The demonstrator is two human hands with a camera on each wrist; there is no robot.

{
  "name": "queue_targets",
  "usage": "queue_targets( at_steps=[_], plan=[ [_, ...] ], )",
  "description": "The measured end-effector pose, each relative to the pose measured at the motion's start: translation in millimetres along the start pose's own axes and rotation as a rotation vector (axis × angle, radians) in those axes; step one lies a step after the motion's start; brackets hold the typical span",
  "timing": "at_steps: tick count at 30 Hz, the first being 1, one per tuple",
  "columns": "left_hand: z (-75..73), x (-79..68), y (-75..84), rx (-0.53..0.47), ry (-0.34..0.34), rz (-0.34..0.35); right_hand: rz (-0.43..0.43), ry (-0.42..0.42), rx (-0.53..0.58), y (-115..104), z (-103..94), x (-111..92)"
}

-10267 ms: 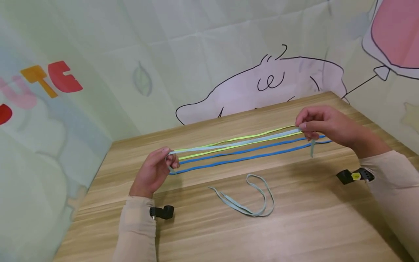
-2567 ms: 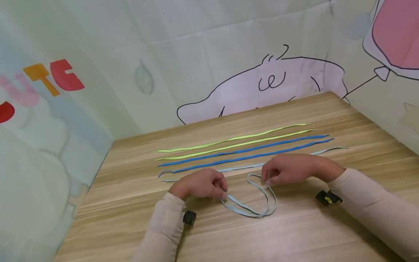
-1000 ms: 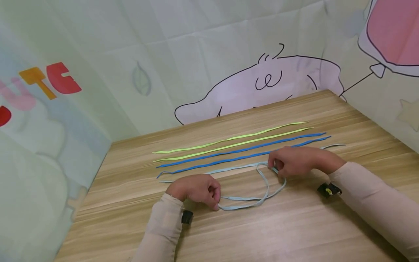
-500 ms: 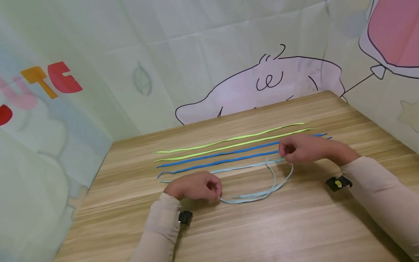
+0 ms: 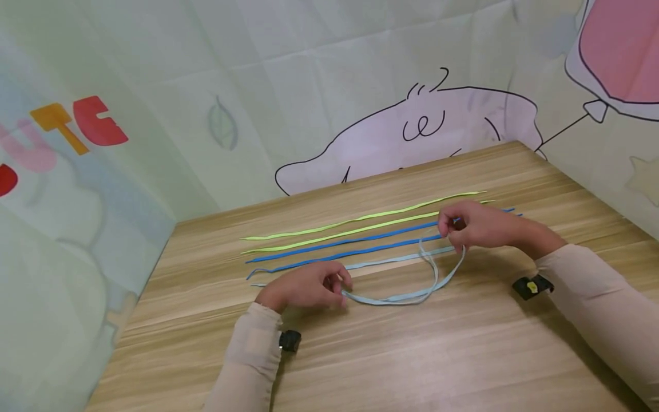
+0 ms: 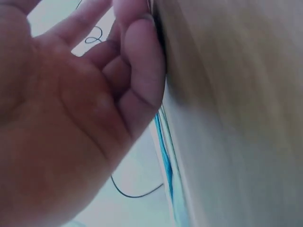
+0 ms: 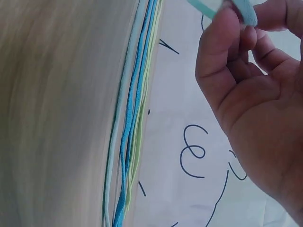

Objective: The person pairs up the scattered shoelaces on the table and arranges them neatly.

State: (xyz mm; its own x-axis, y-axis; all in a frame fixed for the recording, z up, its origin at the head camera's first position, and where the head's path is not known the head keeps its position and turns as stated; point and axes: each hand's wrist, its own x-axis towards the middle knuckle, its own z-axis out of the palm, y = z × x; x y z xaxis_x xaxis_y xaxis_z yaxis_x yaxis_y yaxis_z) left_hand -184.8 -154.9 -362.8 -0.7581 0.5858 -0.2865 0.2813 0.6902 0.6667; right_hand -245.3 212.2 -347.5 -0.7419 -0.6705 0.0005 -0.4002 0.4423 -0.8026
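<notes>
A loose light blue shoelace (image 5: 401,301) hangs in a curve between my two hands. My left hand (image 5: 309,284) pinches it near one end, low over the table; in the left wrist view the curled fingers (image 6: 142,66) hide the grip. Higher up, my right hand (image 5: 479,225) pinches the lace between thumb and fingertips, where the right wrist view shows a folded bit of lace (image 7: 246,12). Behind it a second light blue shoelace (image 5: 383,261) lies stretched out, partly covered by my left hand.
Beyond lie two blue shoelaces (image 5: 360,252) and two yellow-green shoelaces (image 5: 355,221), roughly parallel on the wooden table (image 5: 386,360). A printed cloth (image 5: 319,86) hangs behind the table's far edge. Each wrist carries a small black camera (image 5: 290,341).
The earlier second light blue lace was laid beside the blue ones. Since then both hands took up the loose lace; the right rose and moved rightward, the left shifted slightly away from me, opening its loop.
</notes>
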Motion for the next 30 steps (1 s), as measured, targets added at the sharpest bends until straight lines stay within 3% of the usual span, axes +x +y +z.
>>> queue_targets(
  at_steps=[5, 9, 13, 16, 20, 25, 30],
  plan=[
    [5.0, 2.9, 7.8, 0.139, -0.01, -0.009, -0.042, 0.013, -0.025, 2.7, -3.5, -1.5],
    [3.6, 1.7, 8.6, 0.151, -0.029, 0.018, -0.008, 0.006, -0.011, 3.8, -6.8, -2.9],
    [-5.9, -5.8, 2.9, -0.029, -0.031, 0.064, 0.019, -0.006, -0.023, 4.1, -9.8, -3.5],
    [-13.4, -13.0, -2.1, -0.229, -0.007, 0.081, 0.008, -0.008, -0.044, 3.1, -11.5, -3.5],
    [-20.4, -20.7, -6.9, -0.376, 0.033, 0.086, -0.005, -0.012, -0.061, 1.9, -13.4, -5.1],
    [-28.4, -25.3, -9.7, -0.397, 0.171, 0.098, 0.013, -0.021, -0.085, 1.5, -17.9, -9.5],
    [-36.8, -34.0, -3.1, -0.352, 0.283, 0.054, 0.046, -0.031, -0.113, 1.4, -23.5, -13.4]
  ],
)
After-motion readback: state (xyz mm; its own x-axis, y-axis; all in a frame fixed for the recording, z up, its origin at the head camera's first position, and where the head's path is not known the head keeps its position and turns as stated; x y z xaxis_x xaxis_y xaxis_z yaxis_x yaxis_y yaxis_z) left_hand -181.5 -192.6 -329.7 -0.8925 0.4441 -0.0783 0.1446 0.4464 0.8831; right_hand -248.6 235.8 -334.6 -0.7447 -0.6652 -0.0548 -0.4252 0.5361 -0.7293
